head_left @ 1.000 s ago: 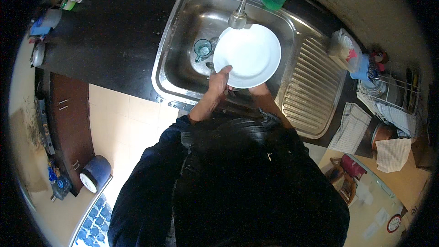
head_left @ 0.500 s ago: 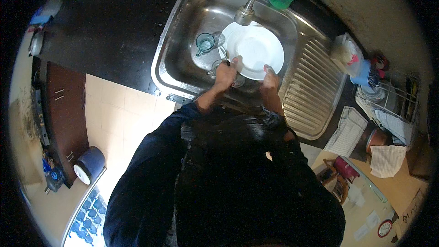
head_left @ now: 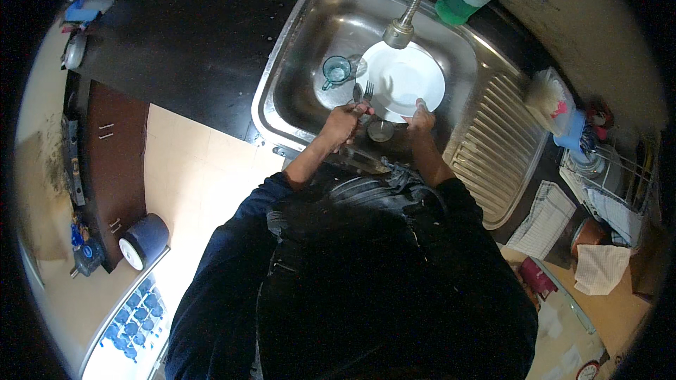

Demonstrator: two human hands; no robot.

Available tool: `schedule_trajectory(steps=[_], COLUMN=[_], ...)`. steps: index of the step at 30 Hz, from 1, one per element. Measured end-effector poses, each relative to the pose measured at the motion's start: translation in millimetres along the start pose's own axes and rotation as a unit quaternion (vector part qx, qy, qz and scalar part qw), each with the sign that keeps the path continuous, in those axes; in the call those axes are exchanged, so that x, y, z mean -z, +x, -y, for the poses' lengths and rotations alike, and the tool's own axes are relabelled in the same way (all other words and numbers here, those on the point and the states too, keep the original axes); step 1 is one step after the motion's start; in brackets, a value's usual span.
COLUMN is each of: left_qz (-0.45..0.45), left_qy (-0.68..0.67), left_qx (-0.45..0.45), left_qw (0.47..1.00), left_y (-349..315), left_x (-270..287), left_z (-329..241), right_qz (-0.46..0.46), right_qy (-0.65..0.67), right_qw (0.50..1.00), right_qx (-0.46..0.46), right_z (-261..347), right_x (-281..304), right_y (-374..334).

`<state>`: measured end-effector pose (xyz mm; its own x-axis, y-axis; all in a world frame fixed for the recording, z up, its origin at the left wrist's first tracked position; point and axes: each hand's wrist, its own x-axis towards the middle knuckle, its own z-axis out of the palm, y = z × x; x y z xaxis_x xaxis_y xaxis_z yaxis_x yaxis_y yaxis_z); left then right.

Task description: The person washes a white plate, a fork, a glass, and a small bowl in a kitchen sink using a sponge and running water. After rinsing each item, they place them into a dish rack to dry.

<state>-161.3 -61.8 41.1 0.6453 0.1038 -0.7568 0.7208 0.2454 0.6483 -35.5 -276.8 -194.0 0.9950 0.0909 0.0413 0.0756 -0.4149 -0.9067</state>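
Note:
A white plate point(head_left: 412, 74) lies tilted in the right half of the steel sink point(head_left: 299, 56). My right hand point(head_left: 420, 121) grips its near rim, thumb on top. To the left, my left hand point(head_left: 341, 127) is closed around a fork point(head_left: 368, 90), its tines pointing away from me. Beside the fork is another slim metal piece, perhaps a spoon, too small to tell for sure. A greenish glass mug point(head_left: 336, 69) stands in the sink beyond my left hand. Between my hands, near the front wall, sits a small round clear glass item point(head_left: 380, 131).
A flexible metal faucet point(head_left: 399, 32) hangs over the plate's far edge. Behind the sink stands a bottle of green liquid point(head_left: 461, 1). The ribbed drainboard point(head_left: 496, 141) is on the right, with a folded cloth point(head_left: 542, 218) and a wire dish rack point(head_left: 598, 176) past it.
My left hand has drawn slightly back from the plate, and the fork now shows clearly in it. My right hand stays on the rim. The whole view has shifted a little.

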Motion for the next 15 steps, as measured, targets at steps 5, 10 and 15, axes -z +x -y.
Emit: schedule_trajectory(steps=[5, 10, 15], left_qz=[-0.003, 0.02, -0.017], left_qy=[-0.056, -0.086, -0.008], left_qx=[-0.036, -0.095, -0.08], left_qw=[0.998, 0.991, 0.997], left_y=[6, 23, 28], left_x=[1, -3, -12], left_z=[0, 3, -2], right_qz=[0.005, -0.046, -0.101], right_qy=[0.142, 0.191, 0.324], right_qw=[0.988, 0.922, 0.826], right_qx=[-0.065, -0.335, -0.45], right_z=[20, 31, 41], right_x=[5, 5, 24], right_y=[-16, -12, -27])
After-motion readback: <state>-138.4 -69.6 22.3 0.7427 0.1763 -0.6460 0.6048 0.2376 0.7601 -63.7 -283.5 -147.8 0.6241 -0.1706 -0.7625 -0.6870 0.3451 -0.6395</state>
